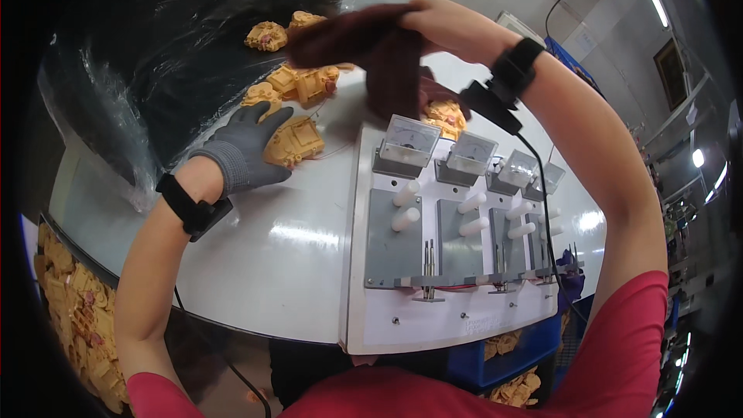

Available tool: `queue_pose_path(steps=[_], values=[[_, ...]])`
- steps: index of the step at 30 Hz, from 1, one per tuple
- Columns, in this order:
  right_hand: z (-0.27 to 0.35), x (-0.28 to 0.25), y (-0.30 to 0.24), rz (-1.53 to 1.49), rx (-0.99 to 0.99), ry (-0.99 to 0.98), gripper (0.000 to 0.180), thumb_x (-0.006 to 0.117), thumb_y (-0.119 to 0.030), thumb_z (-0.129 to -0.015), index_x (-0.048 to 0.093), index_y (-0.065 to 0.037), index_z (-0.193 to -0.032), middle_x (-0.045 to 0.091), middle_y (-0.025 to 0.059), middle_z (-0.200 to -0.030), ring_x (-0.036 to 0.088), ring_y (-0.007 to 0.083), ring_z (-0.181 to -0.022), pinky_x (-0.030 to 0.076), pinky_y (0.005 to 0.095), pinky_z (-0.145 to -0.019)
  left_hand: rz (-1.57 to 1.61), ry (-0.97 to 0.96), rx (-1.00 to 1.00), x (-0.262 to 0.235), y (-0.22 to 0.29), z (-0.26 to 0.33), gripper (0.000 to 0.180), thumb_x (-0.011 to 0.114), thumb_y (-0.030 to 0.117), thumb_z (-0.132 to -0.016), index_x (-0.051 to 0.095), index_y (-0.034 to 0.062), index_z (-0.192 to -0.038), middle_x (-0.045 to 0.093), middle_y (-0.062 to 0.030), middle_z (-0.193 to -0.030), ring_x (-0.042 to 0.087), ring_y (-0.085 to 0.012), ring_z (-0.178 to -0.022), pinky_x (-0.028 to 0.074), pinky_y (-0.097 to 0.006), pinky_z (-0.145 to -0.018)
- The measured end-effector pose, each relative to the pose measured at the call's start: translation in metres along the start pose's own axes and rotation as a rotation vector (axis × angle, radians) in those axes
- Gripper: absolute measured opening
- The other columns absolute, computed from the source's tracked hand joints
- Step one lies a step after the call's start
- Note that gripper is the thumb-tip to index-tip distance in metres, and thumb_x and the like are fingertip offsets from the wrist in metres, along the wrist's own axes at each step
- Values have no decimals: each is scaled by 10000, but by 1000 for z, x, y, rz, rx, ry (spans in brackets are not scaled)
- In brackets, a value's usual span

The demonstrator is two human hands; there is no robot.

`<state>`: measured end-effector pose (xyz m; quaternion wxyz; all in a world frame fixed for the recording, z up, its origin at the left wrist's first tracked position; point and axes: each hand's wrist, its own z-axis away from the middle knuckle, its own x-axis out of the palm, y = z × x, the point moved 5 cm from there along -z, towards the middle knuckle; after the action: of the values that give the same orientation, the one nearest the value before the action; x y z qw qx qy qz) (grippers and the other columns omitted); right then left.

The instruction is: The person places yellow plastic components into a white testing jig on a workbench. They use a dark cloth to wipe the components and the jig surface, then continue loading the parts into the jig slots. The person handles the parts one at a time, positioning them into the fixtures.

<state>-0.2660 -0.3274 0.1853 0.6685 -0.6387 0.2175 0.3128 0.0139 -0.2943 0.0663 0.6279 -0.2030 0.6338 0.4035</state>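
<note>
My left hand (241, 147), in a grey knit glove, grips a yellow molded plastic part (298, 142) low over the white table, its fingers and thumb around the part's left side. Thin wires trail from that part. My right hand (443, 25) is raised at the far side and holds a dark brown cloth (391, 70), which hangs down and is blurred by motion. Just beyond my left hand lie more yellow parts (306, 83). Below the cloth, another yellow part (445, 118) sits behind the meters of a test fixture (387, 317).
The fixture carries several analog meters (410, 139), white pegs (405, 220) and metal probes (428, 263). Black plastic sheeting (155, 70) covers the far left. Heaped yellow parts (81, 302) are at lower left. A blue bin (464, 368) stands below the table edge. A black cable (548, 224) crosses the fixture.
</note>
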Motion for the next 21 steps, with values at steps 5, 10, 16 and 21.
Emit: queue_pose_path(steps=[5,10,16,21], values=[[-67,22,-57,-23,-616,-29,203,638,-87,-883,650,20,-1055,679,216,-1036,668,366,-955,550,421,-828,26,-27,-42,-2,-1,-3,984,807,398,-721,342,116,-1541,340,-254,-1539,390,-415,-1403,364,-407,-1154],[-43,8,-102,-641,-297,50,275,426,-75,-1001,578,44,-1197,672,136,-1043,656,238,-924,548,374,-826,9,-14,-91,-2,-12,14,1002,799,391,-718,312,144,-1557,336,-256,-1542,388,-431,-1398,374,-410,-1147],[44,-154,-92,670,-409,798,281,474,-97,-984,644,-9,-1189,703,113,-1097,672,218,-918,543,360,-815,29,120,-168,-13,-18,18,882,724,418,-826,308,171,-1564,242,-178,-1615,295,-358,-1470,328,-409,-1193],[85,-221,-60,775,-259,968,276,469,-132,-1006,599,-11,-1218,687,107,-1064,673,218,-902,541,361,-797,93,263,-188,-13,-34,30,777,693,387,-870,351,180,-1537,317,-175,-1575,336,-353,-1443,361,-406,-1167]])
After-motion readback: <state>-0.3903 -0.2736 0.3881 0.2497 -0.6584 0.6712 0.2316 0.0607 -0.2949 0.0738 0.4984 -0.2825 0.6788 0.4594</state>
